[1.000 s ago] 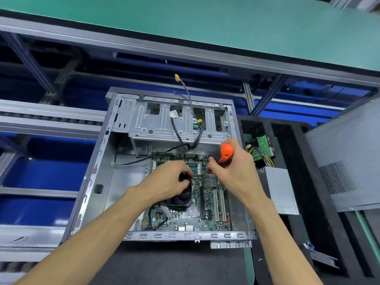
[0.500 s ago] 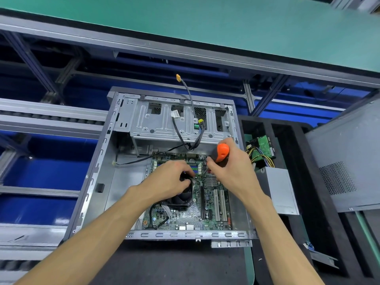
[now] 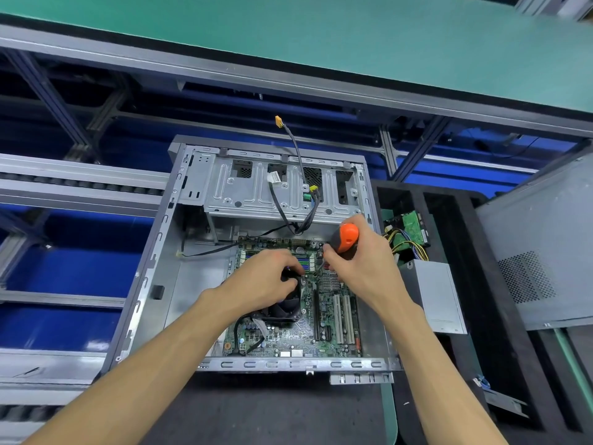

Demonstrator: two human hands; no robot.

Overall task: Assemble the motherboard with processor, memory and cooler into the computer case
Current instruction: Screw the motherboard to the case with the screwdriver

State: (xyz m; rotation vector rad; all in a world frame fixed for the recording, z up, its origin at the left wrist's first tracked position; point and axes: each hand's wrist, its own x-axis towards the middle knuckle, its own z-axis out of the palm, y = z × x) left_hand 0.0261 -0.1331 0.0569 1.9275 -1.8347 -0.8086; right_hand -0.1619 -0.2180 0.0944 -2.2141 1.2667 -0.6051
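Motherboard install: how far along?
Done: motherboard with cooler sits in the case. In hand: right hand grips an orange screwdriver at the board's top edge; left hand rests on the cooler. Left: loose cables, side panel off.

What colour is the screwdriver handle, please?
Orange with black, seen in the head view: screwdriver in the right hand.

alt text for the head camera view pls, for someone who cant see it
A person's right hand grips an orange screwdriver over a motherboard lying in an open computer case. Their left hand rests on the black cooler fan.
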